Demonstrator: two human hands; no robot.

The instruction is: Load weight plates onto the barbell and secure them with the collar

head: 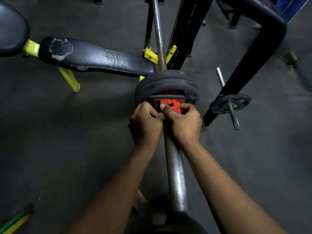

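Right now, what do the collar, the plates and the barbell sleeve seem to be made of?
Collar: probably moulded plastic, matt orange-red with black parts. Plates: look rubber-coated, with dull black, rounded, scuffed edges. Barbell sleeve: bare metal, probably steel; it shows grey shine and worn patches.

Bench [94, 56]: lying torn and black, my landmark.
Yellow legs [70, 80]: propping it from below.
Small bar with plate [230, 103]: resting on the floor well right of my bench.
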